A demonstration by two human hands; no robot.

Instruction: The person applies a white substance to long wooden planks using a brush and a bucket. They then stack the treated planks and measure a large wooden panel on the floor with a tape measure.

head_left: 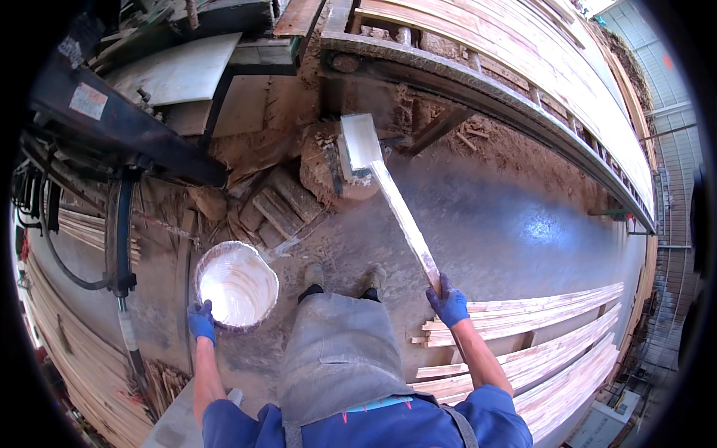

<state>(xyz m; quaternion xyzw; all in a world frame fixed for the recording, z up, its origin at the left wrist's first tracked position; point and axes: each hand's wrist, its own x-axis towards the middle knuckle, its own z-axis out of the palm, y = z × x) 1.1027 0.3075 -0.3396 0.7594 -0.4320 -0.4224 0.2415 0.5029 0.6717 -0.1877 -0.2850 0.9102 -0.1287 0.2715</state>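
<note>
My left hand (201, 319), in a blue glove, grips the rim of a round bucket (261, 287). White, glue-like stuff coats the bucket's inside and pools toward the bottom. In my right hand (449, 300), also gloved in blue, is the lower end of a long white-smeared handle. That handle belongs to a scoop (361, 140) with a boxy, rectangular head covered in white. The scoop's head is ahead of me, over or against a lumpy, crusted block (321, 172); whether they touch I cannot tell.
A metal-framed bench (478, 63) bearing long wooden boards runs along the far right. Dark machinery (127, 127) with hoses and a cylinder stands at the left. Stacked wood strips (523, 336) lie at my right, more planks (75, 351) at the left. Debris (478, 142) litters the floor under the bench.
</note>
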